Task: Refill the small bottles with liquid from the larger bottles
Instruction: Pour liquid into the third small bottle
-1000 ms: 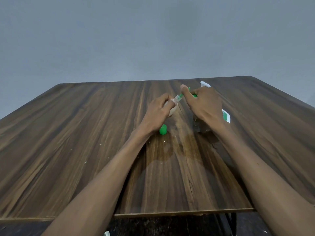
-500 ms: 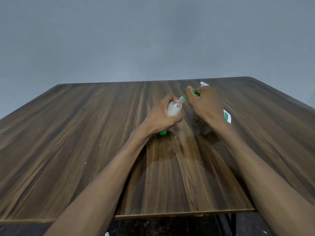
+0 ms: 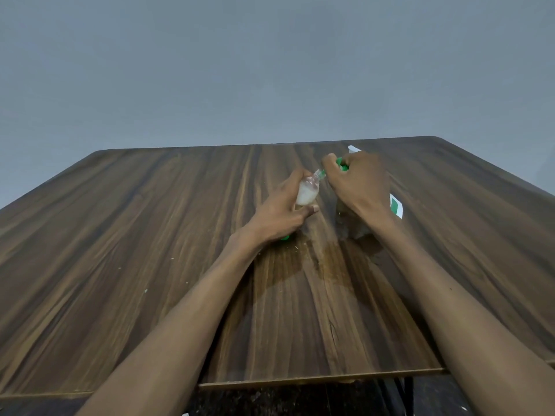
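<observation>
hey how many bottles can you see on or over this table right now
2: a small bottle gripped in the left hand, and a larger clear bottle under the right hand. Others may be hidden.

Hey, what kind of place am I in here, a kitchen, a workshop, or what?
Hard to say; probably a plain indoor room. All that shows is a wood-grain table against a bare grey wall, with a wet patch on the tabletop.

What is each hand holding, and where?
Left hand grips the small bottle round its body. Right hand grips the larger bottle's green top.
</observation>
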